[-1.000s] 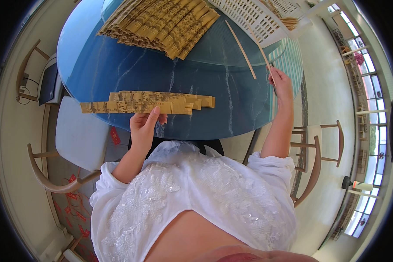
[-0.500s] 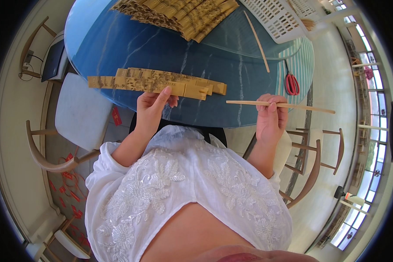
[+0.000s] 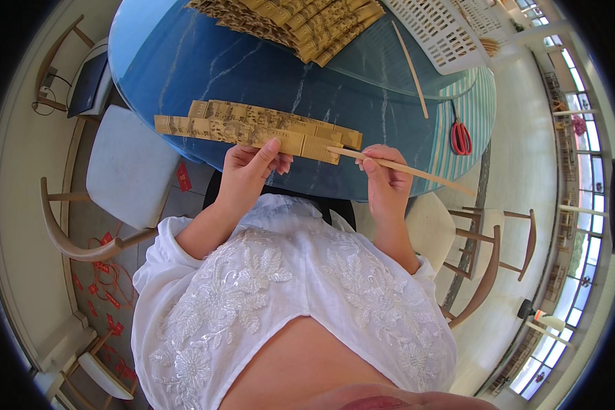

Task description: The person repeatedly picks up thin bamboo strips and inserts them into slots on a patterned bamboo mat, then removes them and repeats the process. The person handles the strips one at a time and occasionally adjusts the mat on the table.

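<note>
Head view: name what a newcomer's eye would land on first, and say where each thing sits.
First, the row of tan bamboo strips at the near edge of the round blue table, pinched by the left hand. Beside it the right hand holds a thin bamboo stick, its tip at the row's right end. Farther off, a pile of similar strips lies at the table's far side, with red scissors at its right edge.

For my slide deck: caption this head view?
Left hand holds bamboo slats; right hand brings a thin stick.
</note>
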The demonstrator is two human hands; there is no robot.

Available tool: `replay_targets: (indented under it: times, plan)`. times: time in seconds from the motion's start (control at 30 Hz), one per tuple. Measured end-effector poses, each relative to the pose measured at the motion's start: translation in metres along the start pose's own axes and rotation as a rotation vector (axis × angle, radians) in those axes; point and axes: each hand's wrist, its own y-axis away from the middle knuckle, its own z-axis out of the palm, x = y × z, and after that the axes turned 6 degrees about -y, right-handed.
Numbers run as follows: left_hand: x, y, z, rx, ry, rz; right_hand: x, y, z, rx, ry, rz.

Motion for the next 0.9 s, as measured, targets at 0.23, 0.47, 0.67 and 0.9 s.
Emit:
replay_targets:
  times: [0.23,0.47,0.67,0.9]
  plan:
    - [-0.001,-0.001,-0.002,0.009,-0.03,0.033,0.002,-0.003,0.0,0.024,-0.136,0.109]
    - [0.008,-0.004,-0.016,0.006,0.029,0.091,-0.041,-0.002,-0.064,0.279,-0.16,-0.252]
    - [0.005,-0.004,-0.009,-0.018,0.026,0.049,-0.031,0.004,-0.054,0.221,-0.166,-0.129]
    - [0.003,-0.002,-0.004,-0.009,-0.022,0.001,-0.002,0.0,-0.025,-0.026,-0.394,0.121]
